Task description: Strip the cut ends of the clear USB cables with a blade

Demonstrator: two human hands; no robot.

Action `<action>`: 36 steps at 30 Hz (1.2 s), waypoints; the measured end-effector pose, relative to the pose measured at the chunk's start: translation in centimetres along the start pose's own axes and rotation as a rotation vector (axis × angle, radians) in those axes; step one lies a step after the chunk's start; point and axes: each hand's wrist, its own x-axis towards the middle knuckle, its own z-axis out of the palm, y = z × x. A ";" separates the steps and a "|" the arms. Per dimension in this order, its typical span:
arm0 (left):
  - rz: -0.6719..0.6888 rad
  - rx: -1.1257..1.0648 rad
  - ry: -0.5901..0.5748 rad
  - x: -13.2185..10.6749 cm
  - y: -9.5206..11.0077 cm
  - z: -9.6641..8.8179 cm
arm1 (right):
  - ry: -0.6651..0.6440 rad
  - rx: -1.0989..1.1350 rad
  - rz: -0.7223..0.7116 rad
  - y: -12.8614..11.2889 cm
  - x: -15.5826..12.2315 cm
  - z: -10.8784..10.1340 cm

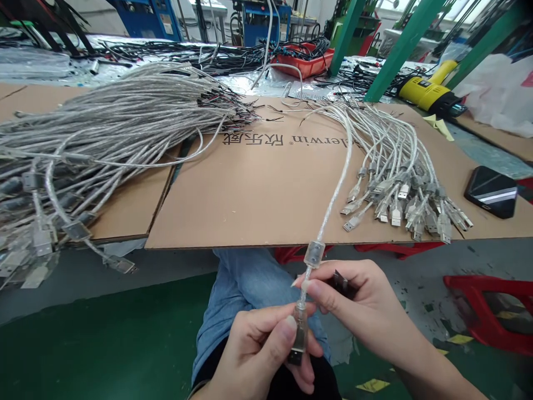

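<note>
A clear-jacketed USB cable (336,195) runs down off the cardboard's front edge to my two hands. My left hand (266,344) is closed on its connector end, a translucent plug (298,333) that points down toward my lap. Just above, my right hand (350,294) pinches the same cable between thumb and forefinger, below the clear block with a grey core (314,254). A small dark object (343,284) is tucked in the curled fingers of my right hand; its kind is not clear. Beyond the hands, several similar USB cables (400,161) lie bunched, plugs toward me.
A big heap of clear cables (137,111) covers the left side, some plugs overhanging the edge. Flattened cardboard (250,194) lies over the bench. A black phone (491,191), a yellow heat gun (428,94), green posts (400,50) and a red tray (306,64) stand around. A red stool (491,300) is at right.
</note>
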 end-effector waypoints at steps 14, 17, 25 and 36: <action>0.110 0.224 0.057 -0.5 -0.5 -0.3 | 0.059 0.252 0.108 1.0 1.4 -0.6; 0.047 0.075 0.033 -0.1 -0.7 -0.3 | 0.025 0.294 0.100 0.9 1.8 -0.5; 0.062 -0.107 0.091 1.3 0.2 -0.8 | -0.258 0.027 0.016 0.4 0.2 -0.6; 0.127 0.046 0.256 0.5 0.5 -0.3 | -0.351 -0.476 -0.152 -1.2 -1.6 -1.1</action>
